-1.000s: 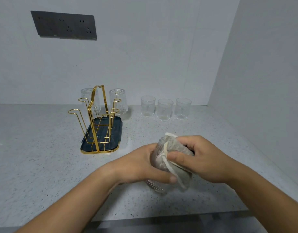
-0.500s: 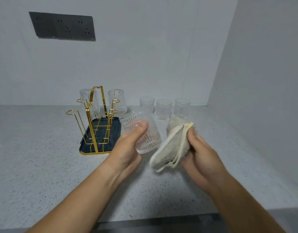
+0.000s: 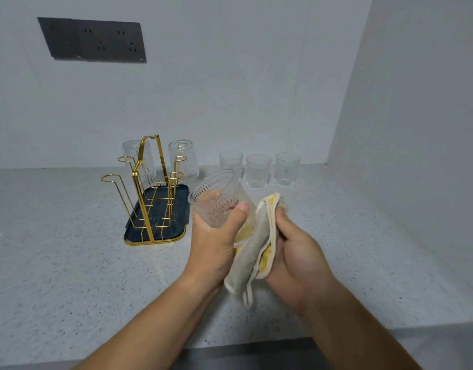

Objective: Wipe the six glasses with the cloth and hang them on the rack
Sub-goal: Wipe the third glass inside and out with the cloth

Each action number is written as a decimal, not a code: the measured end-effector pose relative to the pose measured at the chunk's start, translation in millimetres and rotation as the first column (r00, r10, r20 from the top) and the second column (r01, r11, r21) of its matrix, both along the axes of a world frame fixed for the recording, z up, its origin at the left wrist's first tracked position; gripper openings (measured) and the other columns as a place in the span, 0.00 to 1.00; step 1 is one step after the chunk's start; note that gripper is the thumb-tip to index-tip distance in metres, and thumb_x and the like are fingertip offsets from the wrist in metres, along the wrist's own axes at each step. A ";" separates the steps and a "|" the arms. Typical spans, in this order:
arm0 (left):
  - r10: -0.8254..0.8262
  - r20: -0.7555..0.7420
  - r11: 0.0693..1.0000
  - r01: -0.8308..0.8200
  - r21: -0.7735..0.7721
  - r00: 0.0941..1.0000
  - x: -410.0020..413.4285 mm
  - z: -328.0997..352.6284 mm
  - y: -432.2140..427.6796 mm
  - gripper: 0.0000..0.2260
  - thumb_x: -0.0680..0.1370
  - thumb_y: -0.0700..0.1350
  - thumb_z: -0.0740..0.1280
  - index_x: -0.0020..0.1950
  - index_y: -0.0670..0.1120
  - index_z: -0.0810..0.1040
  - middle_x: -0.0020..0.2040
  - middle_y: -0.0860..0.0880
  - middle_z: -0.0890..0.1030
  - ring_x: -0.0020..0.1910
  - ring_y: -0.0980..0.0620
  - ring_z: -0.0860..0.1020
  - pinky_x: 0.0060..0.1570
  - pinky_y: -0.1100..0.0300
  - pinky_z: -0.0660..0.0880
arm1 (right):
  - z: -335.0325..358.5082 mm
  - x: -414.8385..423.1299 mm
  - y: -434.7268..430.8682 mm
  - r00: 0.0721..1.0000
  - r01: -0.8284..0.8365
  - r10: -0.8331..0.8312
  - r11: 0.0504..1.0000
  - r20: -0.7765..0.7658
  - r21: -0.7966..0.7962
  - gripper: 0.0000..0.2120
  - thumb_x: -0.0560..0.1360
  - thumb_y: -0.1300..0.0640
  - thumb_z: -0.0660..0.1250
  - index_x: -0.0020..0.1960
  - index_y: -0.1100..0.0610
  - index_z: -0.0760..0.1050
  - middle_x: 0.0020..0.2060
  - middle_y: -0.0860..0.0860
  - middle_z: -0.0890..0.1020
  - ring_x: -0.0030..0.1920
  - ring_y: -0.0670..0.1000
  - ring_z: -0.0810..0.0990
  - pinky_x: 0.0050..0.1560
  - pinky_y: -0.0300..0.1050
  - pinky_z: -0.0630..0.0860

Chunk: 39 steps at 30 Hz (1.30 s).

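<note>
My left hand (image 3: 216,241) grips a ribbed clear glass (image 3: 216,201), tilted with its mouth toward the upper left, above the counter. My right hand (image 3: 296,252) holds a folded grey and yellow cloth (image 3: 252,249) against the glass's base side. A gold wire rack (image 3: 147,190) on a dark tray (image 3: 155,236) stands to the left. Two glasses hang upside down on its far pegs, one at the left (image 3: 138,161) and one at the right (image 3: 183,160). Three upright glasses (image 3: 258,170) stand in a row near the back wall.
The speckled counter (image 3: 56,263) runs left from the rack and meets a side wall (image 3: 417,129) on the right. A dark socket panel (image 3: 92,40) is on the back wall. The counter's front edge (image 3: 243,351) lies below my forearms.
The glass came out of the cloth and rose toward the rack in my left hand. The cloth now hangs folded in my right hand beside the glass.
</note>
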<state>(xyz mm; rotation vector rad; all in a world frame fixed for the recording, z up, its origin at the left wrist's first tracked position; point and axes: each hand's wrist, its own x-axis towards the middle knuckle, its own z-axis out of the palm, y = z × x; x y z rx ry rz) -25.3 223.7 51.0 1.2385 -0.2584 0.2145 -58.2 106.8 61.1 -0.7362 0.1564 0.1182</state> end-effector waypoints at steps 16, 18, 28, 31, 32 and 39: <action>-0.059 0.020 0.995 0.057 0.075 0.998 4.0 -8.8 0.7 0.19 0.72 0.47 0.76 0.61 0.43 0.79 0.52 0.47 0.86 0.53 0.50 0.85 0.51 0.61 0.80 | 0.4 6.6 -15.1 0.999 0.038 -0.037 0.999 -0.036 0.029 0.25 0.84 0.44 0.59 0.70 0.61 0.75 0.60 0.66 0.83 0.61 0.66 0.83 0.68 0.68 0.72; -0.065 0.012 0.996 0.064 0.066 0.998 5.2 -9.2 -1.0 0.22 0.73 0.46 0.75 0.64 0.40 0.77 0.54 0.43 0.86 0.54 0.47 0.85 0.52 0.59 0.80 | -4.5 3.6 -7.1 0.999 0.014 -0.014 1.000 -0.050 0.014 0.24 0.84 0.44 0.59 0.69 0.61 0.76 0.60 0.64 0.84 0.61 0.65 0.83 0.68 0.65 0.73; -0.178 -0.277 0.960 0.106 -0.259 0.944 24.4 -16.2 16.5 0.20 0.74 0.54 0.75 0.61 0.47 0.78 0.57 0.43 0.84 0.54 0.49 0.85 0.51 0.58 0.82 | -4.2 -1.5 -27.0 0.999 0.022 -0.022 1.000 -0.023 0.006 0.22 0.82 0.44 0.61 0.69 0.55 0.77 0.62 0.64 0.82 0.60 0.68 0.82 0.60 0.73 0.76; -0.174 -0.280 0.959 0.098 -0.266 0.944 20.6 -19.4 11.3 0.33 0.70 0.56 0.76 0.69 0.39 0.75 0.58 0.41 0.81 0.59 0.45 0.82 0.51 0.59 0.83 | -3.2 5.2 -24.3 0.999 0.042 -0.042 0.999 -0.026 0.000 0.22 0.82 0.45 0.62 0.70 0.56 0.77 0.63 0.64 0.82 0.63 0.68 0.81 0.67 0.72 0.72; -0.176 -0.267 0.957 0.102 -0.272 0.947 20.0 -19.4 9.9 0.36 0.68 0.57 0.76 0.70 0.38 0.74 0.58 0.40 0.79 0.59 0.44 0.81 0.53 0.57 0.83 | -4.8 6.8 -21.0 0.999 0.045 -0.044 0.999 -0.031 0.005 0.22 0.82 0.45 0.62 0.70 0.57 0.77 0.62 0.65 0.82 0.63 0.67 0.81 0.68 0.71 0.72; -0.125 -0.153 0.991 0.114 -0.075 0.980 13.8 -15.5 2.0 0.25 0.74 0.48 0.77 0.68 0.45 0.76 0.58 0.46 0.86 0.58 0.47 0.85 0.58 0.50 0.81 | -23.1 2.4 5.4 0.997 0.035 -0.035 0.999 -0.064 -0.001 0.23 0.82 0.43 0.62 0.69 0.57 0.77 0.60 0.63 0.84 0.61 0.65 0.83 0.67 0.68 0.74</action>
